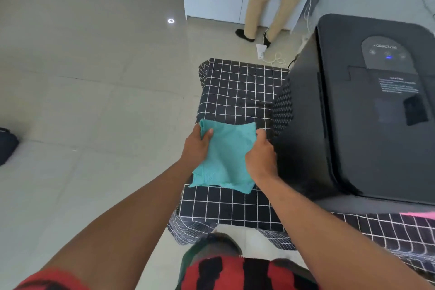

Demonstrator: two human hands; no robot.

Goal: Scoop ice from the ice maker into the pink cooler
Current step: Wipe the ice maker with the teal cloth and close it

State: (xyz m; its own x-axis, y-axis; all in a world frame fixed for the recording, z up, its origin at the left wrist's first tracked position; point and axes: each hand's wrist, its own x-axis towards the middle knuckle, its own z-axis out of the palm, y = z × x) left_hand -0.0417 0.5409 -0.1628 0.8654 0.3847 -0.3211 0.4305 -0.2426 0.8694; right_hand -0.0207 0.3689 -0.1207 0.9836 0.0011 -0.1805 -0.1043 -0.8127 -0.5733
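Note:
A black ice maker (pixel 367 110) with its lid down stands on the right of a table covered in a black cloth with a white grid (pixel 237 92). Left of it lies a folded teal cloth (pixel 223 160) on the table. My left hand (pixel 197 146) grips the cloth's left edge and my right hand (pixel 261 158) grips its right edge, close to the ice maker's side. A sliver of pink (pixel 419 215), the cooler perhaps, shows at the right edge below the ice maker. No scoop and no ice are visible.
Pale floor tiles (pixel 94 101) spread to the left. Another person's legs (pixel 266 2) stand by white cabinets at the back, with a white plug and cable (pixel 270 54) on the floor behind the table. A dark object (pixel 7 146) sits at the left edge.

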